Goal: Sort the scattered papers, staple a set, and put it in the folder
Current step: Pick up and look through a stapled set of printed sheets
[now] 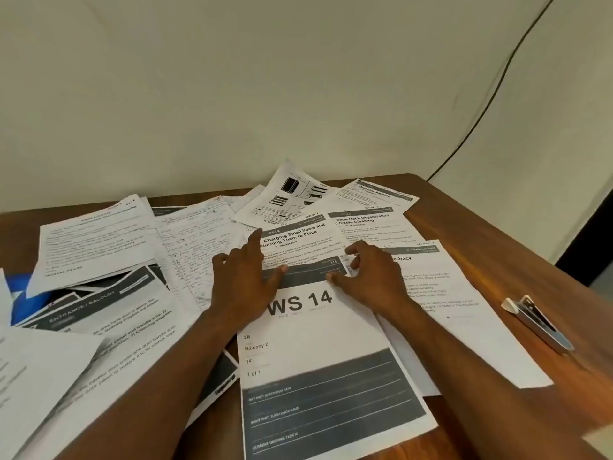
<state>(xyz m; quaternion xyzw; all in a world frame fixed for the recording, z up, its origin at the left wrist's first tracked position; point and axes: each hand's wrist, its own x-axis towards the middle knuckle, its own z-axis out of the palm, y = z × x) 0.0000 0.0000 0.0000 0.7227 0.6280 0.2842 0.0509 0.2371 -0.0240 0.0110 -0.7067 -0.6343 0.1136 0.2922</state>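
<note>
Printed sheets lie scattered over a brown wooden table (497, 234). A sheet headed "WS 14" (318, 360) lies in front of me. Above it lies a sheet titled "Charging Small Items" (298, 240). My left hand (245, 283) rests flat on the left edge of these two sheets, fingers spread. My right hand (371, 273) touches the seam between them with its fingertips, the thumb raised. A metal stapler (537, 322) lies at the right on bare wood. A blue folder (23, 293) shows at the far left, mostly under papers.
A handwritten page (195, 247) and more printed sheets (96, 240) cover the table's left half. A sheet with product pictures (288, 194) curls up at the back. A plain wall (232, 94) stands behind, with a dark cable (491, 94) hanging at the right.
</note>
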